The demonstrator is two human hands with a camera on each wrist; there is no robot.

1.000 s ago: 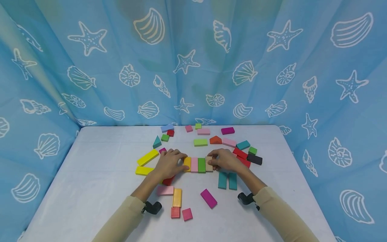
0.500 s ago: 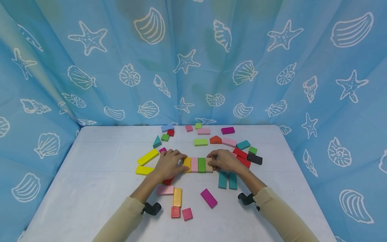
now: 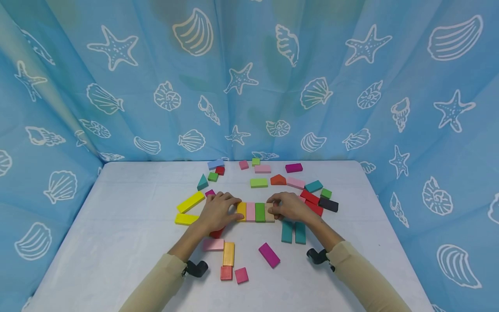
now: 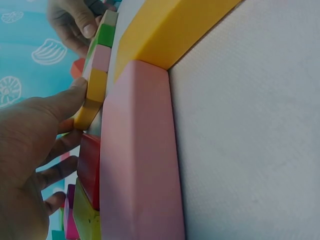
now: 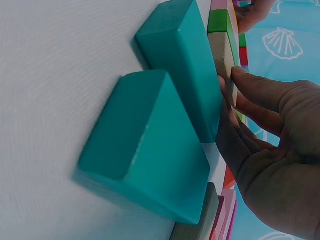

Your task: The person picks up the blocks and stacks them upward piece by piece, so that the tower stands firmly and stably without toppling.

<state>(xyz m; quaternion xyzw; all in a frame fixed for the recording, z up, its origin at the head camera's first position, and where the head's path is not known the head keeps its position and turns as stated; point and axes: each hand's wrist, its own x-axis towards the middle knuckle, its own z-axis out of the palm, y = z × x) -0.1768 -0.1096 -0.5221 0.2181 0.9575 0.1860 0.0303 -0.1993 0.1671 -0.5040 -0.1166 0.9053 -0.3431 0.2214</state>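
Four-colored wooden blocks stand side by side in a short row in the head view: a yellow-orange block (image 3: 242, 211), a pink block (image 3: 251, 212), a green block (image 3: 260, 212) and a beige block (image 3: 270, 218). At the row's left end, my left hand (image 3: 219, 211) holds the yellow-orange block between thumb and fingers. My right hand (image 3: 290, 206) pinches the beige block at the other end. The left wrist view has the left thumb on the top of the yellow-orange block, fingers around its end. In the right wrist view the right thumb lies on the beige block's upper face.
Near my right forearm lie two teal blocks (image 3: 286, 233). A magenta block (image 3: 269, 255), an orange block (image 3: 228, 254) and a pink block (image 3: 213, 245) lie in front. Yellow blocks (image 3: 190, 202) are at left, red blocks (image 3: 309, 198) and a black block (image 3: 328, 205) at right.
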